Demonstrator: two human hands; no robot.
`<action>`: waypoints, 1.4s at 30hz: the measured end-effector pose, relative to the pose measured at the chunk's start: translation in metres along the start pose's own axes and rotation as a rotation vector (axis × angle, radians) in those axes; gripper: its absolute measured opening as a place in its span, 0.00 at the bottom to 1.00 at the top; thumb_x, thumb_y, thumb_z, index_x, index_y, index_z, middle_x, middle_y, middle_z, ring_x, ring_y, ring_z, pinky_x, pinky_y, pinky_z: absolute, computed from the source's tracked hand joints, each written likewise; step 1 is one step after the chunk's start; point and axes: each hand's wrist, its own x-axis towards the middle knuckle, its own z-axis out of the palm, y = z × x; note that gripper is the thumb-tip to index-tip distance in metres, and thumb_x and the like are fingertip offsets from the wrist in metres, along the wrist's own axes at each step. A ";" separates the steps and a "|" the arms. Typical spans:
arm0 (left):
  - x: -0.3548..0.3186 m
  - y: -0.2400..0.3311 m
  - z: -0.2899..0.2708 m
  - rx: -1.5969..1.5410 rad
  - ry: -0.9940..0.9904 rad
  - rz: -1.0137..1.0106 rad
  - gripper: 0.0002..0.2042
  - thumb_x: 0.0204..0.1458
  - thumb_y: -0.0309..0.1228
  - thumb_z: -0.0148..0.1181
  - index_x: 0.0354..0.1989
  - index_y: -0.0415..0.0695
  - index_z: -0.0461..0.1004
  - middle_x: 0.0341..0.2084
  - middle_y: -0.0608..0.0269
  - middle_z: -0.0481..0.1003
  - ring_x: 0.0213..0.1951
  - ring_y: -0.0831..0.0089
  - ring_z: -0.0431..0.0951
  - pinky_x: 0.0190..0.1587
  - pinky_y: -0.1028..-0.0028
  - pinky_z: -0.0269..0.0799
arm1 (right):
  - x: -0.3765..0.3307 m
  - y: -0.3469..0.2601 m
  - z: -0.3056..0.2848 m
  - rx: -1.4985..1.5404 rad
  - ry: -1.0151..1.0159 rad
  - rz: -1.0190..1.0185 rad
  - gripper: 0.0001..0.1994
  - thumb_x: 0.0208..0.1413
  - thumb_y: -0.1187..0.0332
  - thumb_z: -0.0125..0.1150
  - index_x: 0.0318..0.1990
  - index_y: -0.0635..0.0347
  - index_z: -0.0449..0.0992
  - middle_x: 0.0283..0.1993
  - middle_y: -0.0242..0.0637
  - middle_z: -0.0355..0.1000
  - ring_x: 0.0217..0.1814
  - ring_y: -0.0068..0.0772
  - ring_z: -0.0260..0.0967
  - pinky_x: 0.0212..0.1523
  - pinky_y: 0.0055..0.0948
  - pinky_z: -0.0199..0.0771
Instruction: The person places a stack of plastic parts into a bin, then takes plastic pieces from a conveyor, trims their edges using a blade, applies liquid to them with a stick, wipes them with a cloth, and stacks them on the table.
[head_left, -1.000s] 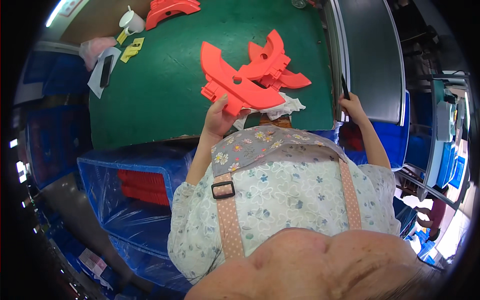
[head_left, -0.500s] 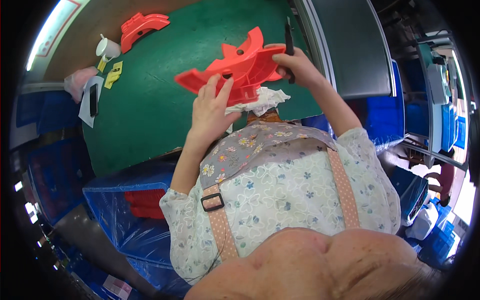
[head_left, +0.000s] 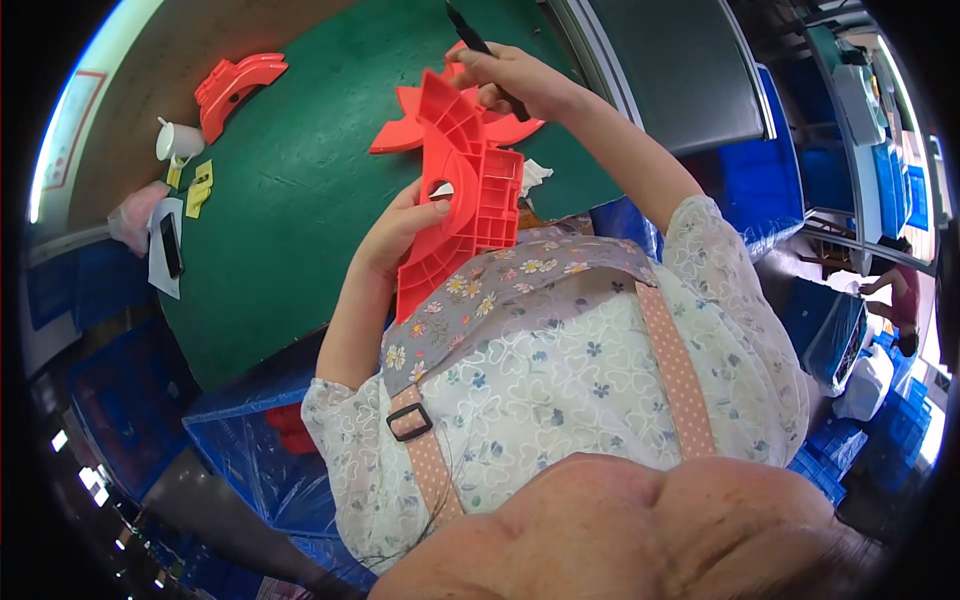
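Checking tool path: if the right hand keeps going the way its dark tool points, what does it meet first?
The right hand points its slim dark tool up-left, away from the person; beyond lies bare green table top. Depth is unclear.

Far left of the grip, 1 red plastic part point(head_left: 236, 88) lies on the green table point(head_left: 300, 200), with a white cup point(head_left: 176, 141) and 2 yellow pieces point(head_left: 198, 187) just below it. Further left and lower, a dark phone point(head_left: 171, 246) rests on white paper beside a pink bag point(head_left: 138, 215). Below the grip, past the table edge, stand blue crates point(head_left: 250, 450) lined with clear film.
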 end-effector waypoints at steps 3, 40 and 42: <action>-0.003 -0.018 -0.014 -0.154 0.102 -0.006 0.22 0.48 0.26 0.50 0.54 0.35 0.59 0.45 0.59 0.68 0.45 0.73 0.71 0.48 0.75 0.66 | -0.018 0.017 -0.029 -0.081 0.023 0.009 0.15 0.52 0.57 0.49 0.32 0.62 0.69 0.28 0.33 0.68 0.22 0.17 0.59 0.21 0.19 0.59; -0.003 -0.021 0.002 0.020 0.209 0.155 0.19 0.52 0.27 0.48 0.53 0.36 0.59 0.47 0.60 0.67 0.46 0.74 0.67 0.50 0.74 0.63 | -0.083 0.061 -0.047 -0.574 -0.091 -0.299 0.14 0.46 0.70 0.59 0.42 0.60 0.72 0.28 0.33 0.69 0.27 0.24 0.66 0.29 0.25 0.66; -0.001 -0.023 0.000 -0.024 0.195 0.161 0.20 0.52 0.27 0.49 0.53 0.37 0.59 0.47 0.61 0.66 0.47 0.74 0.67 0.51 0.73 0.62 | -0.079 0.049 -0.039 -0.504 -0.094 -0.156 0.14 0.47 0.71 0.60 0.42 0.63 0.71 0.28 0.31 0.67 0.28 0.19 0.62 0.30 0.23 0.64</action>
